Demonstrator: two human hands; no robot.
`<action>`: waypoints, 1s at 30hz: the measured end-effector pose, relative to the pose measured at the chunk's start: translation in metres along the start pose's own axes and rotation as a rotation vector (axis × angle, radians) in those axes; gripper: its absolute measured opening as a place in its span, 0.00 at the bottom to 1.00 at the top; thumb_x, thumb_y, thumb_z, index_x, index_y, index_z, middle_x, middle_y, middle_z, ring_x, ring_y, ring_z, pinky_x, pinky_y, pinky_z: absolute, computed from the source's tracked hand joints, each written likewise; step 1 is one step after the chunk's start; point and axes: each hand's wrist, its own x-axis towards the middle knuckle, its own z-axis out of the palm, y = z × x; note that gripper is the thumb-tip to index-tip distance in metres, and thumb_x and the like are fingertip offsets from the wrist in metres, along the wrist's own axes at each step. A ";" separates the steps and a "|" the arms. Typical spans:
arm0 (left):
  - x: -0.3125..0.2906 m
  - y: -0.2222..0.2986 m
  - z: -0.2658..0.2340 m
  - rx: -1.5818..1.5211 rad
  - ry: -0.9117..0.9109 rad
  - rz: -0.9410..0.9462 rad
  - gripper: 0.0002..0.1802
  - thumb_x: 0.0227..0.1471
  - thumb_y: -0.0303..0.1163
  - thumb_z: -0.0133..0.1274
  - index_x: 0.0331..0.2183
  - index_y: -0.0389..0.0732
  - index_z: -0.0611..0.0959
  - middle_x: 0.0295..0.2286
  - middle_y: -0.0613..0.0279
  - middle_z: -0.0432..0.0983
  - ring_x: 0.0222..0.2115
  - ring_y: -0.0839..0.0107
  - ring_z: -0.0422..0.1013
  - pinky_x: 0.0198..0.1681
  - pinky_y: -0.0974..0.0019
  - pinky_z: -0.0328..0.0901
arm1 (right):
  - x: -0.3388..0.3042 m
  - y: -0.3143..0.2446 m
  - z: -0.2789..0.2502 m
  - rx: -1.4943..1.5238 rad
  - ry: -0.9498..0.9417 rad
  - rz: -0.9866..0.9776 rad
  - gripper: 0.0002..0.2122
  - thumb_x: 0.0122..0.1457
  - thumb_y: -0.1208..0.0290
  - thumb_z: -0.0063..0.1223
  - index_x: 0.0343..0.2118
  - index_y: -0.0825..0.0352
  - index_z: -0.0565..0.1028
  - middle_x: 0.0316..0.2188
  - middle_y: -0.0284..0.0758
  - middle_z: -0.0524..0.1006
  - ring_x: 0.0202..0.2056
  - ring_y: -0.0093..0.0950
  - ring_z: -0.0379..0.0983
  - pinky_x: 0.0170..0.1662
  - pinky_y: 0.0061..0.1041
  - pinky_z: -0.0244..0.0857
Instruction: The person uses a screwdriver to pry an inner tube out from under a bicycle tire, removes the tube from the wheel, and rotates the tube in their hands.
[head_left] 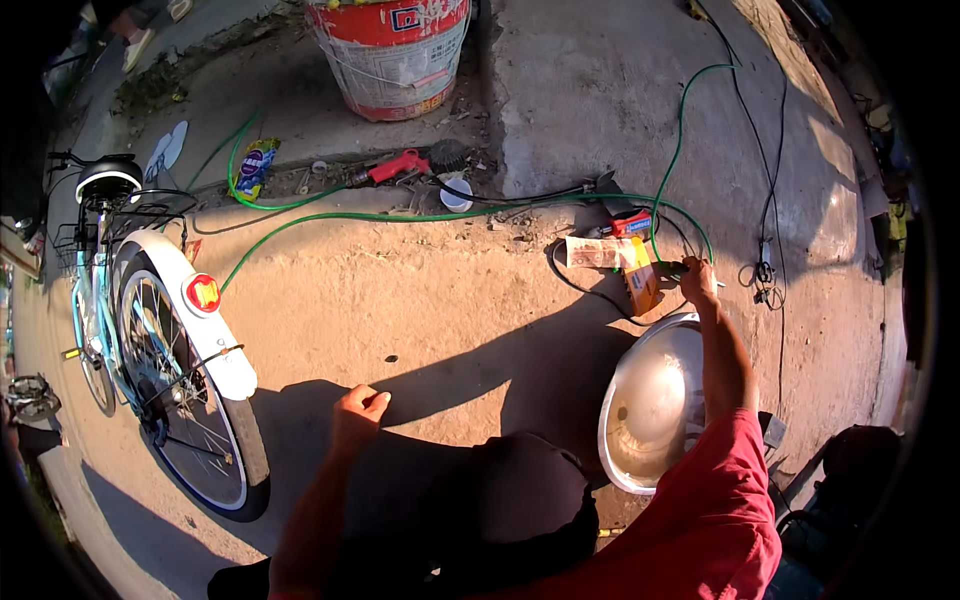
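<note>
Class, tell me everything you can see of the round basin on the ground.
The basin is wide, round and shallow-looking, with a pale, narrow rim. It looks like metal, though that is not certain. It sits open side up on the ground, on the person's right. Its inside shines in the light and has a brownish tint, perhaps from water. The right forearm and red sleeve hide its right side; whether they touch it cannot be told.

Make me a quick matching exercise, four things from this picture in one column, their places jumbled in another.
1. Right hand
2. Basin
3. Bucket
4. Bicycle

A. At the top of the view
B. Partly hidden by the red sleeve
C. At the left of the view
D. Beside the orange packet

Pairs: 1-D, 2-B, 3-A, 4-C
</note>
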 end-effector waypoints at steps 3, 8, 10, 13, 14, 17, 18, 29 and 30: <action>-0.016 -0.008 -0.011 -0.013 -0.008 0.005 0.14 0.50 0.38 0.62 0.29 0.36 0.83 0.23 0.52 0.80 0.25 0.62 0.78 0.28 0.62 0.68 | -0.002 -0.016 -0.008 0.013 -0.066 0.078 0.12 0.56 0.68 0.55 0.43 0.63 0.80 0.44 0.48 0.77 0.48 0.46 0.73 0.51 0.39 0.67; -0.024 0.000 -0.022 0.104 -0.181 -0.013 0.16 0.51 0.44 0.60 0.33 0.41 0.83 0.25 0.56 0.80 0.28 0.59 0.78 0.32 0.58 0.70 | -0.019 -0.035 -0.034 -0.124 -0.054 -0.060 0.09 0.58 0.63 0.57 0.35 0.62 0.76 0.39 0.42 0.77 0.43 0.46 0.74 0.42 0.44 0.67; -0.025 0.019 -0.027 0.104 -0.225 -0.032 0.15 0.52 0.45 0.58 0.33 0.42 0.83 0.27 0.57 0.80 0.31 0.58 0.77 0.36 0.56 0.69 | -0.021 -0.027 -0.045 -0.117 0.021 -0.125 0.09 0.58 0.63 0.57 0.34 0.62 0.71 0.37 0.41 0.77 0.38 0.47 0.75 0.37 0.46 0.66; -0.032 0.037 -0.038 0.120 -0.335 0.162 0.12 0.53 0.40 0.57 0.33 0.42 0.84 0.29 0.58 0.79 0.31 0.63 0.77 0.35 0.60 0.69 | -0.025 -0.029 -0.064 0.013 0.224 -0.205 0.10 0.55 0.67 0.56 0.37 0.63 0.69 0.35 0.42 0.78 0.34 0.49 0.75 0.34 0.45 0.67; -0.034 0.040 -0.040 0.112 -0.326 0.166 0.12 0.53 0.40 0.57 0.33 0.42 0.84 0.29 0.58 0.79 0.31 0.63 0.77 0.35 0.60 0.69 | -0.021 -0.028 -0.072 0.029 0.295 -0.214 0.10 0.55 0.68 0.55 0.38 0.63 0.69 0.35 0.42 0.78 0.35 0.49 0.76 0.35 0.45 0.68; -0.045 0.057 -0.054 0.055 -0.327 0.372 0.11 0.54 0.40 0.58 0.33 0.42 0.84 0.29 0.59 0.80 0.31 0.62 0.77 0.35 0.62 0.69 | -0.013 -0.069 -0.119 0.111 0.438 -0.202 0.10 0.59 0.67 0.50 0.42 0.64 0.71 0.36 0.41 0.77 0.35 0.46 0.75 0.36 0.44 0.68; -0.051 0.067 -0.063 0.047 -0.315 0.385 0.10 0.54 0.38 0.58 0.33 0.42 0.83 0.29 0.59 0.80 0.31 0.64 0.77 0.35 0.63 0.69 | -0.016 -0.099 -0.139 0.184 0.491 -0.243 0.12 0.58 0.68 0.51 0.44 0.64 0.71 0.37 0.40 0.77 0.34 0.44 0.76 0.36 0.43 0.68; -0.072 0.124 -0.134 -0.225 -0.249 0.463 0.15 0.54 0.34 0.60 0.41 0.37 0.79 0.29 0.58 0.80 0.30 0.69 0.77 0.35 0.66 0.71 | -0.181 -0.437 -0.265 0.639 0.101 -1.342 0.17 0.44 0.78 0.65 0.39 0.67 0.73 0.31 0.36 0.75 0.26 0.30 0.75 0.29 0.27 0.71; -0.073 0.126 -0.146 -0.235 -0.224 0.448 0.15 0.54 0.34 0.60 0.41 0.37 0.79 0.29 0.58 0.80 0.30 0.69 0.77 0.35 0.66 0.71 | -0.201 -0.460 -0.272 0.683 0.005 -1.419 0.17 0.44 0.78 0.66 0.38 0.67 0.73 0.31 0.36 0.75 0.26 0.30 0.75 0.28 0.27 0.71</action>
